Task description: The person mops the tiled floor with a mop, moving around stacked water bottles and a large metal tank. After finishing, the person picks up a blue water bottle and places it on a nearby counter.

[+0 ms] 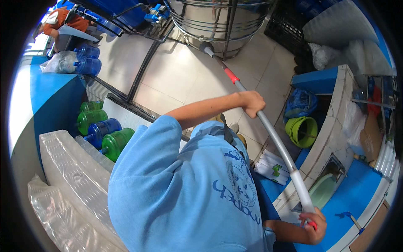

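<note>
My left hand [253, 104] grips the middle of a long grey metal pole [277, 135], its arm reaching across from the left. Low at the right, my right hand [315, 225] is closed around the pole's near end, which has a white sleeve and a red tip. A red collar [231, 75] sits farther along the shaft. The pole slants up and left to a dark head [207, 47], whose exact kind I cannot tell. That head is at the base of a large shiny metal tank [217, 19] ringed by metal bars.
Green and blue water jugs [118, 143] lie at left beside plastic-wrapped packs [75, 170]. Dark pipes [141, 72] cross the tiled floor. At right are lime-green buckets [302, 132], white filter cartridges [272, 168] and a tiled counter [330, 126] with a basin. Another person [67, 20] in orange bends at upper left.
</note>
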### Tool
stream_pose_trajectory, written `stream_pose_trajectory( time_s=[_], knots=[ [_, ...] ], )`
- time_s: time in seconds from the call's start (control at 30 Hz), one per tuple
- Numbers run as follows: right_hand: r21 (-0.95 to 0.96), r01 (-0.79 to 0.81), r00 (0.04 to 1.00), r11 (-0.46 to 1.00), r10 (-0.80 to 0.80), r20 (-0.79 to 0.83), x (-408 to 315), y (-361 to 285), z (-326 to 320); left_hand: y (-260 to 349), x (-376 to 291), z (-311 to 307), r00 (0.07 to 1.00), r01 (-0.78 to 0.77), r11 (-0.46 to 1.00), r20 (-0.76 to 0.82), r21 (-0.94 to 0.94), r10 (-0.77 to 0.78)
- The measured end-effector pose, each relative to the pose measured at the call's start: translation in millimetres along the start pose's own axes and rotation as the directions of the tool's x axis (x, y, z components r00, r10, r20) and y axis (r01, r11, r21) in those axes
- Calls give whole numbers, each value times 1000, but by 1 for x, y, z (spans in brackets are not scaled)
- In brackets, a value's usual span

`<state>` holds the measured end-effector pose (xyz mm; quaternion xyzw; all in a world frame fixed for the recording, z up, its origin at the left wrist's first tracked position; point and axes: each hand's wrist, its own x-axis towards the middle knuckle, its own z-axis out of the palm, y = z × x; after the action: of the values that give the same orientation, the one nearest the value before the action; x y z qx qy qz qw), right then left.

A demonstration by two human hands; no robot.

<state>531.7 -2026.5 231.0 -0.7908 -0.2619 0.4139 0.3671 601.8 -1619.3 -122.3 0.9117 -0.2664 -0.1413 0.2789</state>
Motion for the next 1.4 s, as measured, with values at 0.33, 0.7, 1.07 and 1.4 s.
stream_pose_trajectory(
  time_s=[0.33, 0.7, 1.07, 1.4],
  knots=[
    [-8, -55, 992, 998, 54, -112, -57, 57, -36, 76, 101, 121, 998, -3, 986, 66, -168, 14],
    [-329, 53, 936, 943, -162, -313, 54, 77, -102, 51, 100, 189, 901, 304, 877, -187, -373, -392],
    [-240, 179, 977, 954, -144, 157, 259, -19, -9, -39, -103, 202, 619, 520, 689, -334, -504, -711],
    [183, 395, 681, 900, -421, 600, 308, 4, 176, -76, -318, 249, 370, 872, 425, -242, -243, -897]
  ],
)
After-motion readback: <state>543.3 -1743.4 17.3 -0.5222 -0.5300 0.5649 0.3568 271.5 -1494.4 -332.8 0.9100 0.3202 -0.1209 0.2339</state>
